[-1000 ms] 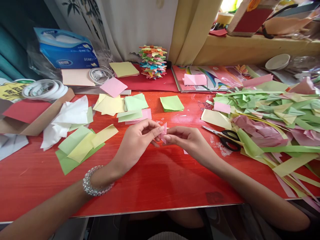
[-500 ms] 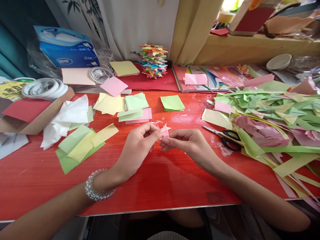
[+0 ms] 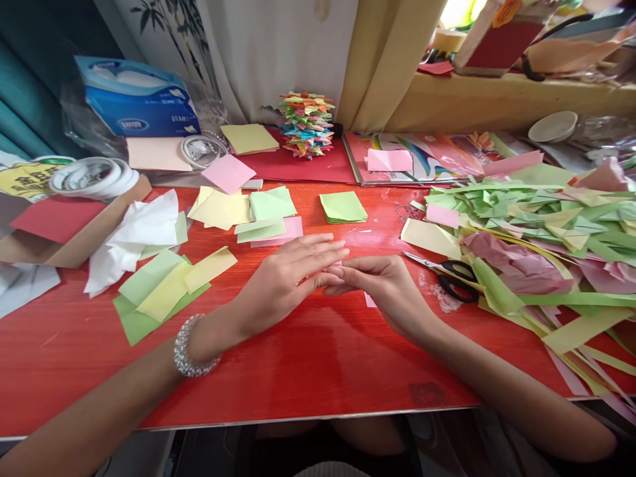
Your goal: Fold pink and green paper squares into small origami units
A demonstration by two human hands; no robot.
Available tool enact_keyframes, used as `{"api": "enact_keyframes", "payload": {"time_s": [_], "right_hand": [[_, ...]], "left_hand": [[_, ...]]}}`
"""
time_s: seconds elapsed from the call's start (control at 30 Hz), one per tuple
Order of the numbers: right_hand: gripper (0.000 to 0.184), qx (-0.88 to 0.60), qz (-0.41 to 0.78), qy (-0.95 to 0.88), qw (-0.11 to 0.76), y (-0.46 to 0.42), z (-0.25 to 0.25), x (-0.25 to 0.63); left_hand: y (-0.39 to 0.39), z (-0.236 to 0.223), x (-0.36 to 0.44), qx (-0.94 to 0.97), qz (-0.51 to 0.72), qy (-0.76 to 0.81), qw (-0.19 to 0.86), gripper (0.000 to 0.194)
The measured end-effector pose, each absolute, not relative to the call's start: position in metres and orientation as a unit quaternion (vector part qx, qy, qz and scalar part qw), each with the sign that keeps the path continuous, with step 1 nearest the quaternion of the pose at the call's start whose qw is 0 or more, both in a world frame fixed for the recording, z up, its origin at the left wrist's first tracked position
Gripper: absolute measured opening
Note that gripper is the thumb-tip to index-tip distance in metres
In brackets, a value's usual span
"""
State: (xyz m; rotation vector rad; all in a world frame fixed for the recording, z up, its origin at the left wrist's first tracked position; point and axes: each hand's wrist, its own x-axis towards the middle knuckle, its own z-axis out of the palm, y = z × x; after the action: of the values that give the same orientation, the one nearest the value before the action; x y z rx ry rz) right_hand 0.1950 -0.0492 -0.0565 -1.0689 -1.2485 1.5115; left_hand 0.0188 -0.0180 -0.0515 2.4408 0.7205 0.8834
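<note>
Nearest, a beaded bracelet [image 3: 181, 348] circles the left wrist. Ahead of it, on the near side of the green stack [image 3: 343, 207] of paper squares, the hands meet over the red table [image 3: 298, 377]. The right hand [image 3: 395, 286] pinches a small pink paper [image 3: 338, 264] between thumb and fingers — only a sliver of it shows. The left hand [image 3: 278, 281] lays its straightened fingers across that paper; whether its thumb grips it too, I cannot tell.

Partly hidden by the right hand is a pink scrap [image 3: 370, 300]. Right of the stack and nearer, the scissors [image 3: 444, 270] lie beside a heap of paper strips [image 3: 576, 328]. Left of the stack and nearer, green and yellow sheets [image 3: 161, 291] overlap.

Just left of the stack sit mint squares [image 3: 273, 202], then pale-yellow squares [image 3: 213, 207]; well to its right, folded green pieces [image 3: 527, 209] pile up. Beyond the stack, slightly left, stands a many-coloured paper tower [image 3: 307, 126] — and farther left, a blue tissue pack [image 3: 139, 99].
</note>
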Motion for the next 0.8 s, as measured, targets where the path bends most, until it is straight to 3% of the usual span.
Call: {"api": "enact_keyframes", "payload": {"time_s": [0.3, 0.47, 0.67, 0.8], "right_hand": [[0.016, -0.404, 0.612, -0.504, 0.456, -0.0521, -0.0563, 0.1925], [0.02, -0.392, 0.616, -0.516, 0.448, -0.0524, -0.0554, 0.1929], [0.013, -0.432, 0.523, -0.554, 0.482, -0.0495, -0.0572, 0.1972], [0.028, -0.431, 0.512, -0.572, 0.475, -0.0482, -0.0589, 0.1982]], "left_hand": [[-0.0245, -0.0492, 0.0184, 0.813, 0.336, 0.345, 0.328, 0.029], [-0.0249, -0.0493, 0.0165, 0.816, 0.356, 0.35, 0.291, 0.02], [-0.0234, -0.0504, 0.0181, 0.806, 0.399, 0.344, 0.27, 0.019], [-0.0251, -0.0457, 0.0208, 0.783, 0.406, 0.363, 0.302, 0.015]]}}
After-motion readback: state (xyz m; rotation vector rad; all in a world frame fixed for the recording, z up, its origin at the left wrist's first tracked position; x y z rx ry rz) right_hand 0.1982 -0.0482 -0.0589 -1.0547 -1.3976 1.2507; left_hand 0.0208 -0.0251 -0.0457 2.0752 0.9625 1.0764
